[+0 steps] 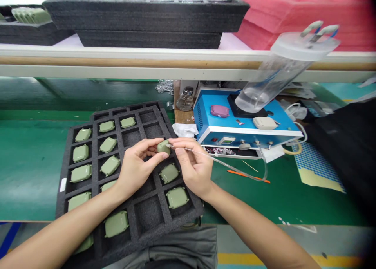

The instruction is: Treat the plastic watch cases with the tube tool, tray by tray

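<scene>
A green case (161,146) is pinched by the left hand (137,165), a clear tube (223,162) by the right hand (195,167) (fingertips nearly meeting), above a black tray (149,215) partly filled with similar cases (178,197).

The left hand (138,165) holds a green case (162,146) above foam (148,214).

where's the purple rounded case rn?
Head view, right of centre: the purple rounded case lies atop the blue box-shaped machine, just left of the black base under the clear cylinder.
</scene>
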